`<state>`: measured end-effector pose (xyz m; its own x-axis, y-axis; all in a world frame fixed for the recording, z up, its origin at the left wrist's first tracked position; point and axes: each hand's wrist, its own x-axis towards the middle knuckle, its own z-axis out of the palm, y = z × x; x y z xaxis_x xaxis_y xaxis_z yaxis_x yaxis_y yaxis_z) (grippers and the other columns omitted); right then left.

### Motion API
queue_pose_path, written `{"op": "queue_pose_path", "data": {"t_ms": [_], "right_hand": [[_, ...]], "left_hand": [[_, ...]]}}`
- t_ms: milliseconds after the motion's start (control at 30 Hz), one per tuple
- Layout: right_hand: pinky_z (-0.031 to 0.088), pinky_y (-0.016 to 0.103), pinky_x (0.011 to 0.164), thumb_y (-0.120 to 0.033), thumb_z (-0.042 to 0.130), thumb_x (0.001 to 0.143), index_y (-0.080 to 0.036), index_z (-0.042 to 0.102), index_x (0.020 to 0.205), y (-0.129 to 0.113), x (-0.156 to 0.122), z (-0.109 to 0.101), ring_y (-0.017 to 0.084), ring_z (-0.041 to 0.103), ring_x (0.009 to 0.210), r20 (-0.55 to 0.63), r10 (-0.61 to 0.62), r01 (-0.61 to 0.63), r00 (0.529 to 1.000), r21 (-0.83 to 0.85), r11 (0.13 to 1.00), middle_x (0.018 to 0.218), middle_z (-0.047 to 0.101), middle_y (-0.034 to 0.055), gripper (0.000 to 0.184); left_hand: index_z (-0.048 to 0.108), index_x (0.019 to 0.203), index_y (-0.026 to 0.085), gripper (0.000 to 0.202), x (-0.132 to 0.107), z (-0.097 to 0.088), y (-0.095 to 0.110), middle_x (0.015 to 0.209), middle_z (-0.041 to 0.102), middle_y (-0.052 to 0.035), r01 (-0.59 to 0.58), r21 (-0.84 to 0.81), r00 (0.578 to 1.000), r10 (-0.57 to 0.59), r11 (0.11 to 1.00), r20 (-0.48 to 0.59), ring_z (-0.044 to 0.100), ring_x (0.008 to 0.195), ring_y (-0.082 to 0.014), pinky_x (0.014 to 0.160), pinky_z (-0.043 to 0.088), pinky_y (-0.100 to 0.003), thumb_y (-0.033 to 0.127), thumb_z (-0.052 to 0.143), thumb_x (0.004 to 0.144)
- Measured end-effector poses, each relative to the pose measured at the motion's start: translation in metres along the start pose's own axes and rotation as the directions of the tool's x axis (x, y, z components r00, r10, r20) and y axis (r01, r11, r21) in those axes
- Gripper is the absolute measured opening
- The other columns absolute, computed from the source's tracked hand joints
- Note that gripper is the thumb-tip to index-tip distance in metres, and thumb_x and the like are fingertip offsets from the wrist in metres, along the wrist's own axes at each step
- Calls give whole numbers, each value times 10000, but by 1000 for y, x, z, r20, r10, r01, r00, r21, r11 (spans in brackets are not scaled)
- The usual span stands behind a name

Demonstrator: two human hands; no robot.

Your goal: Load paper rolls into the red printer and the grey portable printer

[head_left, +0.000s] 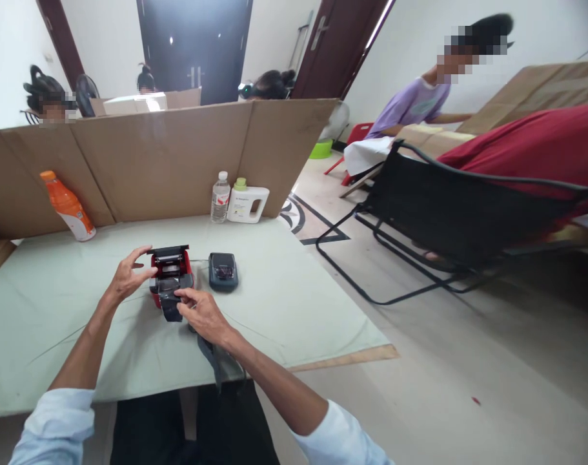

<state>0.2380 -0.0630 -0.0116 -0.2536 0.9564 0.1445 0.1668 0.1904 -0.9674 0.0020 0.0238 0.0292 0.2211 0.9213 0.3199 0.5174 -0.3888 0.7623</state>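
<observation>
A small red-and-black device with its lid up, which looks like a portable printer, stands on the table in front of me. My left hand grips its left side, fingers at the raised lid and thumb at the body. Between the thumb and fingers of my right hand is a dark glossy strip that hangs over the device's near edge. A dark strap trails below my right wrist. Just to the right lies a second dark boxy device, touched by neither hand.
A cardboard screen closes off the table's far side. Before it stand an orange bottle, a clear water bottle and a white jug. Right of the pale-covered table is a black folding chair. Other people sit beyond.
</observation>
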Motion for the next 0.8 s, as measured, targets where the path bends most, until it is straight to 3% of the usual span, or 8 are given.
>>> {"op": "queue_pose_path", "data": {"t_ms": [100, 233, 300, 400, 533, 800], "right_hand": [[505, 317, 746, -227, 587, 844, -193, 766, 1148, -3, -4, -2, 167, 626, 725, 14, -20, 21, 1000, -54, 998, 811, 694, 16, 354], [518, 353, 803, -239, 596, 896, -232, 760, 1182, -14, -3, -13, 211, 661, 773, -58, -57, 35, 997, -332, 943, 834, 724, 49, 329], [527, 387, 892, -274, 585, 941, -224, 707, 1293, -20, 4, -23, 255, 683, 939, -114, -131, 62, 985, -476, 877, 1023, 739, 105, 376], [511, 443, 1025, -362, 628, 954, -218, 515, 1514, -19, 21, -38, 308, 598, 1246, -11, -200, 153, 980, -605, 781, 1425, 580, 172, 590], [498, 465, 1068, -439, 686, 932, -257, 444, 1563, -4, 36, -47, 310, 525, 1370, 176, -118, 206, 977, -659, 723, 1507, 512, 167, 700], [491, 468, 1063, -477, 682, 934, -259, 480, 1537, 7, 34, -43, 315, 500, 1413, 189, -63, 171, 980, -638, 750, 1549, 501, 155, 673]], "left_hand": [[600, 1390, 240, 695, -28, -6, 6, 1536, 550, -159, -89, 139, 992, 75, 986, 103, 546, 1392, -331, 1051, 536, -509, 482, 804, 771], [612, 1376, 237, 685, -45, -2, 1, 1539, 548, -164, -212, 267, 974, 181, 940, 137, 513, 1431, -334, 1173, 435, -562, 442, 837, 763], [615, 1372, 238, 643, -50, 4, -5, 1566, 517, -158, -221, 305, 974, 196, 926, 110, 489, 1454, -328, 1209, 397, -559, 405, 820, 786], [628, 1360, 233, 623, -56, 13, -13, 1611, 449, -161, -183, 329, 983, 174, 927, 55, 466, 1471, -341, 1211, 405, -544, 396, 812, 789], [631, 1366, 250, 639, -62, 21, -19, 1591, 471, -151, -123, 346, 992, 126, 930, 12, 501, 1440, -351, 1194, 431, -541, 397, 817, 773], [669, 1295, 255, 566, -59, 20, -17, 1592, 476, -134, -91, 385, 996, 86, 919, 30, 539, 1403, -349, 1144, 489, -521, 389, 812, 764]]}}
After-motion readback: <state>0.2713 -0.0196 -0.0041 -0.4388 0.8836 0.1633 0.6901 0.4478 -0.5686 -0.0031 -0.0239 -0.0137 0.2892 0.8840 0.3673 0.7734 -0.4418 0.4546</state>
